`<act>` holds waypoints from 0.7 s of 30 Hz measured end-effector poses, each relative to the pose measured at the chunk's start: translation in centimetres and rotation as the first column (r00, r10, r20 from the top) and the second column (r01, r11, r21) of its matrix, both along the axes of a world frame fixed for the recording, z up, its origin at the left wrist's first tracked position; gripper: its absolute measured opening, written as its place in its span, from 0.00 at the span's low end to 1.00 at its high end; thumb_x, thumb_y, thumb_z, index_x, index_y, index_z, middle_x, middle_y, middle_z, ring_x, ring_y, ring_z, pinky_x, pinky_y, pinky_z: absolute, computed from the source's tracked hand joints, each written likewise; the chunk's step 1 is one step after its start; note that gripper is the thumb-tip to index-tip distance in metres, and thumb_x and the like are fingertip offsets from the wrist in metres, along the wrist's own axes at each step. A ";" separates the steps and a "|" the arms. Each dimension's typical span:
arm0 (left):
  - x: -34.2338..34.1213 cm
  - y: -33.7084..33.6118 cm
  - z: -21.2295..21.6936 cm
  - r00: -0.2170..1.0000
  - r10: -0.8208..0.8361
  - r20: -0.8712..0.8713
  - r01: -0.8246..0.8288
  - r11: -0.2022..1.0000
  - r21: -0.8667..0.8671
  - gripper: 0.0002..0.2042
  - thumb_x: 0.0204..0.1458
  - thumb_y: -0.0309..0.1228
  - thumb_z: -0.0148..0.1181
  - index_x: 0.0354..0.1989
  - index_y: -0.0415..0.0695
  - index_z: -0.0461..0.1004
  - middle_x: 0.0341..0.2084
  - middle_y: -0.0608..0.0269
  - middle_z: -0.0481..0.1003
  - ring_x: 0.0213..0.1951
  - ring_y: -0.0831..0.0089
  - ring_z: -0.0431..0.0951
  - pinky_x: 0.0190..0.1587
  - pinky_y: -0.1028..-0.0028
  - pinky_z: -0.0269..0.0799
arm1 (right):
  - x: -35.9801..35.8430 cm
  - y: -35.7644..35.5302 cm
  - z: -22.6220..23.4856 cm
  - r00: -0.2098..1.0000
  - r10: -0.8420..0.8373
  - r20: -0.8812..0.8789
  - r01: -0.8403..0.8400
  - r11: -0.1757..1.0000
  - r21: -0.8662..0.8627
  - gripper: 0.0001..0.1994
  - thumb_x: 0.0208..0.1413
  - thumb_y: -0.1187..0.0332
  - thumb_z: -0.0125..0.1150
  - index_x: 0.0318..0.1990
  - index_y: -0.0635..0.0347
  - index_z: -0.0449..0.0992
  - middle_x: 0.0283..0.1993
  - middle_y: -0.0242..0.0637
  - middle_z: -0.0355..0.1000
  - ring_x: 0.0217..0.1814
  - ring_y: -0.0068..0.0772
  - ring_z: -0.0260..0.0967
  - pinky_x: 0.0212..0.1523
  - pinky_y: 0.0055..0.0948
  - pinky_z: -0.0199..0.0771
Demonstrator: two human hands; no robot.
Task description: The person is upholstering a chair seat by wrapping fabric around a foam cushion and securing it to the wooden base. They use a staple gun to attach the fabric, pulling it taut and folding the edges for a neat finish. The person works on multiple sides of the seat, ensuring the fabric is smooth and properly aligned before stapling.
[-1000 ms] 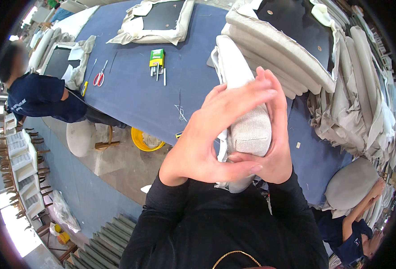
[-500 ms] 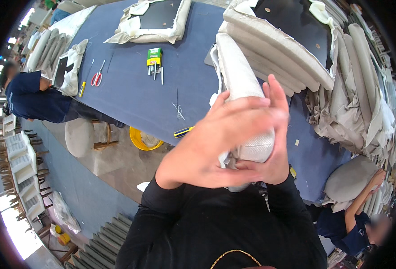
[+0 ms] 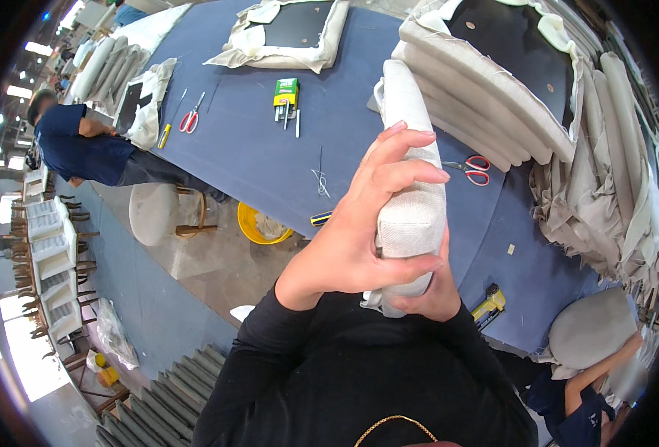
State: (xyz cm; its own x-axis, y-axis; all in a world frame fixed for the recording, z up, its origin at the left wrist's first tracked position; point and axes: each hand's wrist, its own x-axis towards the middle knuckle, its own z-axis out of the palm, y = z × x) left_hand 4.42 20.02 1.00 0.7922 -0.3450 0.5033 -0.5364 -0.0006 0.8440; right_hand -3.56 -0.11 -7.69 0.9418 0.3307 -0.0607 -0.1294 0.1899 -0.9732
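Note:
A padded seat cushion (image 3: 414, 203) covered in light beige woven fabric stands on edge in front of my chest, its narrow stitched end toward me. My left hand (image 3: 348, 235) is wrapped over its near end, fingers bent across the upper edge and thumb pressed against the end face. At the lower right, my right hand (image 3: 435, 292) holds the cushion from the side and below. Most of the right hand's fingers are hidden behind the cushion. Loose white cloth shows under the cushion's near end.
On the blue table (image 3: 240, 141) lie red-handled scissors (image 3: 477, 170), more scissors (image 3: 188, 121), a green-yellow box (image 3: 286, 91), a screwdriver (image 3: 320, 219) and a yellow staple-gun-like tool (image 3: 490, 304). Stacked cushions (image 3: 456, 104) lean right. A yellow bucket (image 3: 261, 232) stands below. Two people work nearby.
My left hand has drawn back from the cushion's top, and its fingers now curl over the near end. My right hand has dropped lower. Scissors beside the cushion have come into sight.

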 end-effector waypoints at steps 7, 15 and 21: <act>-1.1 -1.1 -1.3 0.993 0.042 0.108 -0.044 0.999 0.016 0.56 0.35 0.36 0.88 0.76 0.54 0.58 0.77 0.42 0.53 0.80 0.28 0.48 0.78 0.37 0.49 | -8.9 -15.4 -25.5 0.750 -0.658 0.069 0.529 0.534 -0.659 0.33 0.64 0.60 0.74 0.72 0.65 0.71 0.74 0.49 0.71 0.78 0.47 0.65 0.79 0.44 0.59; -1.2 -2.3 -2.4 0.989 0.022 0.146 -0.031 0.998 0.059 0.64 0.33 0.42 0.89 0.79 0.56 0.47 0.78 0.39 0.50 0.82 0.32 0.45 0.80 0.37 0.42 | -17.5 -22.4 -32.1 0.445 -0.874 0.197 0.538 0.085 -0.839 0.40 0.45 0.74 0.76 0.69 0.57 0.67 0.58 0.48 0.72 0.61 0.52 0.71 0.70 0.45 0.68; -1.0 -3.7 -2.4 0.980 0.036 0.198 -0.054 0.995 0.086 0.65 0.34 0.43 0.89 0.79 0.54 0.46 0.78 0.38 0.49 0.82 0.31 0.44 0.79 0.37 0.45 | -15.8 -22.0 -30.3 0.241 -0.887 0.393 0.276 -0.326 -0.904 0.39 0.43 0.71 0.77 0.65 0.51 0.65 0.63 0.59 0.70 0.70 0.65 0.67 0.74 0.52 0.64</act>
